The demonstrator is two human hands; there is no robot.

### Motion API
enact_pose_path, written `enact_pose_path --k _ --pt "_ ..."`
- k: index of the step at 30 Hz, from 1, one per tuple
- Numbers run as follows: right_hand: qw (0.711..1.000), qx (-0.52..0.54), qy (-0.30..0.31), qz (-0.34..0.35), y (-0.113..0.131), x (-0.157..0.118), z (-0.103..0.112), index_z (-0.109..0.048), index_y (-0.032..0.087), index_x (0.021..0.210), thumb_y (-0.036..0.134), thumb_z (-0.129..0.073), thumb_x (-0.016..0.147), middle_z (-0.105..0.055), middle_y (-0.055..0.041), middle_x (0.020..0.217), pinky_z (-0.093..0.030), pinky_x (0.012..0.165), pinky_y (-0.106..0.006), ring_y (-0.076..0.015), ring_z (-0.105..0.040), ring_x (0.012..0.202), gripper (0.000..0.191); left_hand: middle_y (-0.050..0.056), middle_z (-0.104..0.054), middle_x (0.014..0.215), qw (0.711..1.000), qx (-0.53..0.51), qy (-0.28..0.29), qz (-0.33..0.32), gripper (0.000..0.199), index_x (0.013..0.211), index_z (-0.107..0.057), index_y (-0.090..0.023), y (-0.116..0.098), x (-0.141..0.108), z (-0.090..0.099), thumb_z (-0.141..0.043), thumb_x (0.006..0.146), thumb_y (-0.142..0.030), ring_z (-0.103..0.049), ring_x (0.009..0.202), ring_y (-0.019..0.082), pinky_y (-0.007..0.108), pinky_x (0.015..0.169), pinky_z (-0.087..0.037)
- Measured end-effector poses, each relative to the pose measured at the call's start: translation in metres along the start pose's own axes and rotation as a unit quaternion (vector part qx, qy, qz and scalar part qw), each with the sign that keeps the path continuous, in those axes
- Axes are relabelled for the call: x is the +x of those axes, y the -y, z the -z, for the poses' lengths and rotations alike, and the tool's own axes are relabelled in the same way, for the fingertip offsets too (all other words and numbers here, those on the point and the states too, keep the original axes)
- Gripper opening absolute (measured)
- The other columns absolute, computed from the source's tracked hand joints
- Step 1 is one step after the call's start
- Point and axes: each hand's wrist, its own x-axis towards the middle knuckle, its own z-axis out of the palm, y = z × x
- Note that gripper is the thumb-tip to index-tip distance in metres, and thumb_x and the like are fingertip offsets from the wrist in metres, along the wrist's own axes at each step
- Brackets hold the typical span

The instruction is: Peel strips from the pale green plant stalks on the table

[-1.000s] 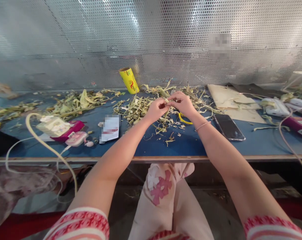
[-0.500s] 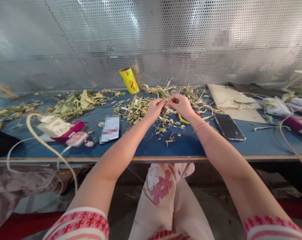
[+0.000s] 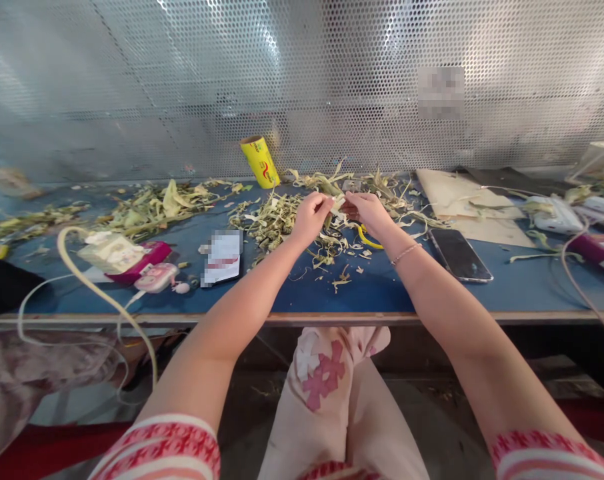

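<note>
Over a heap of dried, pale green plant strips (image 3: 275, 223) on the blue table, my two hands meet. My left hand (image 3: 313, 217) is closed, its thumb and forefinger pinching a small pale dried plant piece (image 3: 339, 203). My right hand (image 3: 369, 210) has its fingers drawn together at the other end of that piece. A yellow loop (image 3: 368, 240), like a tool's handle, lies just below my right hand, partly covered. Small scraps (image 3: 341, 279) lie on the table nearer to me.
A yellow tube (image 3: 261, 163) leans by the perforated metal wall (image 3: 307, 80). Phones lie at left (image 3: 225, 259) and right (image 3: 461, 255). Cables and a pink device (image 3: 156, 277) are at left, cardboard (image 3: 452, 197) at right. Another plant pile (image 3: 157, 207) is farther left.
My hands have drawn slightly apart, showing the pale piece between them. My right hand has turned and lowered, its fingers now pointing more to the left.
</note>
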Motion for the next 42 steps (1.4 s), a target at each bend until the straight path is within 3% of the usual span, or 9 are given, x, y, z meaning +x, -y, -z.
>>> enact_pose_path --k 4,10,15,19,24,28,32,37,42 --pt "0.999 0.040 0.018 0.027 0.001 -0.003 -0.002 -0.063 0.016 0.071 0.029 -0.065 0.077 -0.062 0.0009 0.065 -0.044 0.057 -0.018 -0.0073 -0.056 0.060 0.014 -0.001 -0.050 0.061 1.000 0.013 0.018 -0.008 0.041 0.059 -0.052 -0.018 0.002 -0.001 -0.001 -0.052 0.085 -0.049 -0.049 0.063 0.012 0.026 0.065 -0.038" --pt "0.993 0.064 0.047 0.083 0.001 -0.005 -0.006 -0.063 0.017 0.076 0.031 -0.059 0.082 -0.065 0.0002 0.072 -0.048 0.063 -0.022 -0.0085 -0.057 0.061 0.016 -0.001 -0.053 0.059 0.999 -0.002 0.037 0.023 0.036 0.059 -0.054 -0.017 0.000 0.000 -0.003 -0.057 0.083 -0.043 -0.050 0.061 0.011 0.025 0.063 -0.037" --pt "0.988 -0.001 0.037 0.149 -0.005 0.000 -0.007 -0.067 0.019 0.097 0.031 -0.057 0.083 -0.070 -0.0013 0.085 -0.050 0.072 -0.025 -0.0113 -0.062 0.075 0.021 -0.003 -0.053 0.051 0.991 -0.057 0.062 0.105 0.035 0.061 -0.054 -0.016 -0.004 0.000 -0.004 -0.058 0.082 -0.044 -0.049 0.053 0.010 0.023 0.057 -0.035" --pt "0.969 -0.098 0.030 0.225 -0.011 0.006 -0.004 -0.067 0.019 0.105 0.030 -0.057 0.083 -0.070 -0.0025 0.083 -0.051 0.076 -0.030 -0.0142 -0.064 0.077 0.026 -0.002 -0.050 0.049 0.977 -0.137 0.080 0.145 0.042 0.057 -0.052 -0.016 0.006 -0.001 -0.008 -0.059 0.080 -0.050 -0.043 0.047 0.007 0.023 0.051 -0.031" --pt "0.946 -0.174 0.029 0.270 -0.012 0.007 -0.001 -0.069 0.019 0.104 0.020 -0.056 0.081 -0.071 -0.0036 0.087 -0.051 0.078 -0.032 -0.0147 -0.064 0.079 0.026 -0.003 -0.045 0.049 0.937 -0.263 0.078 0.215 0.038 0.058 -0.051 -0.016 0.011 -0.001 -0.013 -0.063 0.079 -0.045 -0.042 0.045 0.006 0.020 0.047 -0.031" --pt "0.933 -0.208 0.022 0.292 -0.012 0.006 0.000 -0.073 0.021 0.098 0.018 -0.054 0.081 -0.071 -0.0028 0.094 -0.050 0.080 -0.032 -0.0158 -0.064 0.086 0.026 -0.004 -0.043 0.049 0.906 -0.326 0.056 0.263 0.030 0.058 -0.050 -0.015 -0.002 0.000 -0.013 -0.059 0.085 -0.027 -0.042 0.043 0.005 0.019 0.044 -0.032" --pt "0.910 -0.264 0.015 0.319 -0.009 0.002 0.002 -0.076 0.022 0.090 0.013 -0.049 0.080 -0.071 -0.0022 0.088 -0.049 0.080 -0.032 -0.0162 -0.062 0.083 0.030 -0.004 -0.043 0.051 0.874 -0.371 0.023 0.315 0.028 0.060 -0.050 -0.014 -0.016 0.001 -0.012 -0.048 0.087 -0.011 -0.042 0.043 0.005 0.019 0.045 -0.034" --pt "0.881 -0.318 0.010 0.349 -0.002 -0.009 0.000 -0.076 0.021 0.087 0.008 -0.048 0.076 -0.070 -0.0034 0.084 -0.048 0.079 -0.030 -0.0158 -0.061 0.081 0.033 -0.004 -0.044 0.051 0.865 -0.380 0.018 0.327 0.030 0.060 -0.051 -0.013 -0.022 0.000 -0.010 -0.043 0.088 -0.007 -0.042 0.043 0.004 0.018 0.046 -0.034" --pt "0.900 -0.301 -0.003 0.317 0.000 -0.012 -0.005 -0.073 0.017 0.083 0.020 -0.059 0.075 -0.070 -0.0053 0.086 -0.049 0.075 -0.030 -0.0165 -0.061 0.080 0.017 -0.003 -0.045 0.051 0.872 -0.364 0.015 0.327 0.027 0.062 -0.052 -0.013 -0.021 0.001 -0.009 -0.044 0.087 -0.007 -0.041 0.042 0.004 0.019 0.046 -0.033"
